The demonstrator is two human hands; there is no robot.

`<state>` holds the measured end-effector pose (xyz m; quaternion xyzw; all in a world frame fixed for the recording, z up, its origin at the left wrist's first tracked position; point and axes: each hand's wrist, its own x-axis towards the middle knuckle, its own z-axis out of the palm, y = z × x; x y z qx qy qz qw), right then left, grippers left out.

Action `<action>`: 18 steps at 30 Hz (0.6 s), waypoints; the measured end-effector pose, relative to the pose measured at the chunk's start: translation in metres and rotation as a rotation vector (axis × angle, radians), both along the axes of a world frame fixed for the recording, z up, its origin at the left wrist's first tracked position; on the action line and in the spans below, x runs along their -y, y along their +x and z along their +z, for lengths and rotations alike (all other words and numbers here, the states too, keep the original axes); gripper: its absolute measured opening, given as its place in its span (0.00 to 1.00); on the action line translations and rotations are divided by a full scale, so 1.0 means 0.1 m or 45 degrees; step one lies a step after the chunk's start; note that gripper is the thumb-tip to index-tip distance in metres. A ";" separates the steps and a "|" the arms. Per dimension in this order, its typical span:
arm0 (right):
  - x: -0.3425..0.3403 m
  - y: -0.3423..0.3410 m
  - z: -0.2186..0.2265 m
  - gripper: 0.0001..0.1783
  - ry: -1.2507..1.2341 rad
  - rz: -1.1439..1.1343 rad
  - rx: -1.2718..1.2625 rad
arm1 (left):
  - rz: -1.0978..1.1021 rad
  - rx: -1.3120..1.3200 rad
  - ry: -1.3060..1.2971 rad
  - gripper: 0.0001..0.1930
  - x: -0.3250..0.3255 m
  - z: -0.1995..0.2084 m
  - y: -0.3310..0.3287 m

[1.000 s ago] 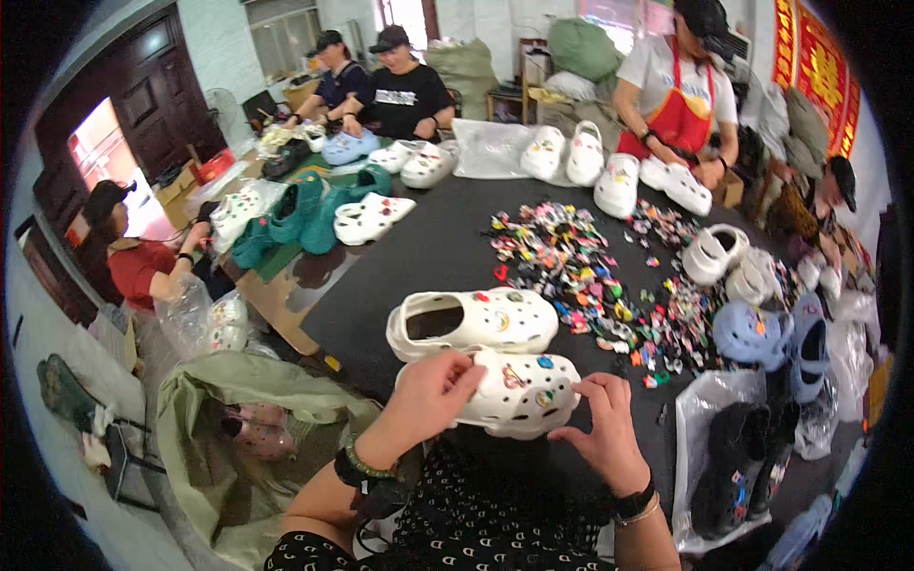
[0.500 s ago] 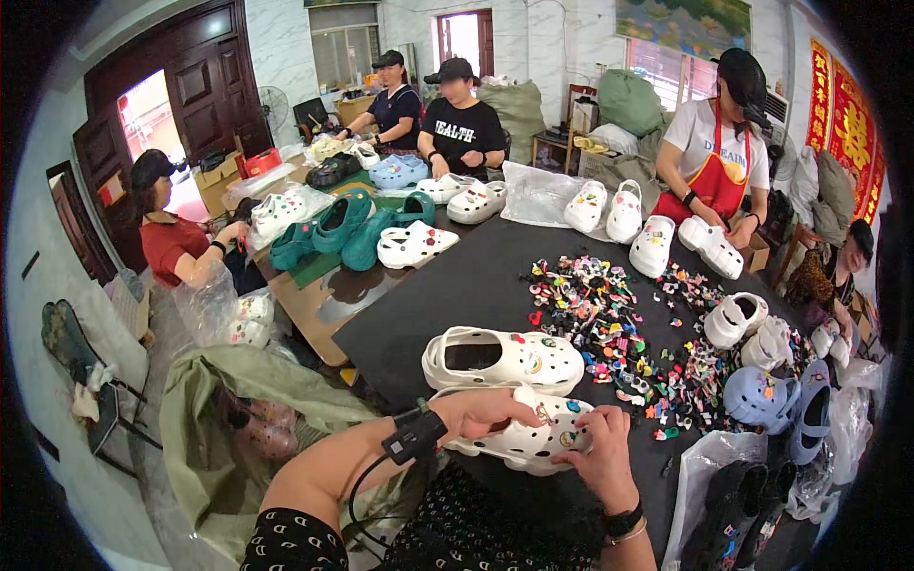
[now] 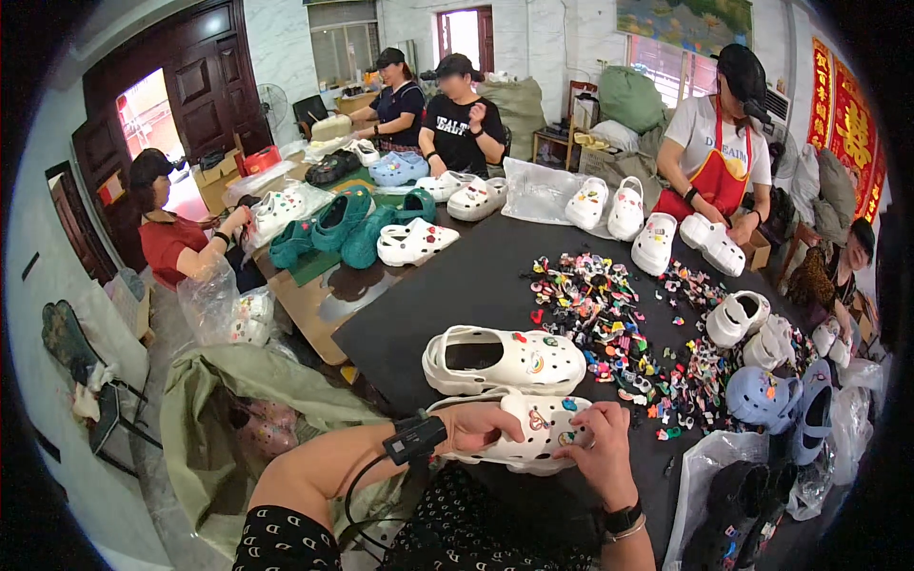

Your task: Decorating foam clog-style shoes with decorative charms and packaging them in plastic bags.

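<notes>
A white clog [image 3: 541, 419] with holes and several small charms on its toe lies on the black table close to me. My left hand [image 3: 476, 425] grips it by the opening, thumb on top and the other fingers hidden inside. At the toe, my right hand [image 3: 602, 443] pinches near a round charm [image 3: 567, 438]; its fingertips cover part of that charm. Just beyond stands a second white clog [image 3: 514, 360], decorated with a rainbow charm [image 3: 538, 364], and no hand touches it.
Loose colourful charms [image 3: 619, 352] are heaped right of the clogs. Blue clogs [image 3: 762, 400] and black clogs [image 3: 738, 504] stand at the right. An open green sack [image 3: 190, 428] is at my left. Co-workers sit around the table [image 3: 457, 276], with green clogs [image 3: 343, 224] at the far left.
My left thumb has drawn back a little from the charms on the clog's toe. My right fingers have shifted slightly at the round charm. A co-worker at the back has raised a hand.
</notes>
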<state>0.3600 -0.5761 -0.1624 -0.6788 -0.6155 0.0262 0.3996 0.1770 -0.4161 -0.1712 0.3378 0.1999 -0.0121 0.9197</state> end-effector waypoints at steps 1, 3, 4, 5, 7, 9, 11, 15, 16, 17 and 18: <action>-0.01 -0.02 0.01 0.30 0.020 -0.002 0.001 | -0.005 -0.003 -0.005 0.33 0.00 -0.02 -0.01; 0.00 -0.03 0.01 0.30 0.018 -0.016 -0.026 | 0.056 0.054 -0.036 0.34 0.04 -0.08 -0.04; 0.01 -0.03 -0.01 0.29 0.044 -0.014 -0.015 | 0.052 0.103 -0.025 0.32 0.09 -0.04 -0.04; 0.03 -0.02 -0.03 0.28 0.067 -0.013 -0.006 | 0.043 0.097 -0.042 0.32 0.10 -0.01 -0.04; 0.01 0.00 -0.06 0.27 0.115 -0.017 0.012 | 0.010 0.081 0.004 0.29 0.10 0.08 -0.03; 0.03 0.02 -0.10 0.25 0.191 -0.016 0.049 | -0.023 -0.007 0.117 0.29 0.12 0.25 -0.04; -0.02 0.00 -0.14 0.23 0.230 0.031 0.062 | 0.021 0.157 0.117 0.34 0.13 0.13 -0.02; -0.04 -0.04 -0.12 0.21 0.264 0.013 0.118 | 0.079 0.114 0.131 0.37 0.07 0.11 -0.02; -0.07 -0.04 -0.14 0.21 0.283 0.003 0.142 | 0.110 0.095 0.120 0.38 0.06 0.11 0.00; -0.08 -0.03 -0.18 0.21 0.305 -0.003 0.168 | 0.144 0.076 0.114 0.39 0.06 0.12 0.01; -0.06 -0.03 -0.22 0.21 0.301 -0.011 0.191 | 0.153 0.069 0.086 0.39 0.08 0.15 0.02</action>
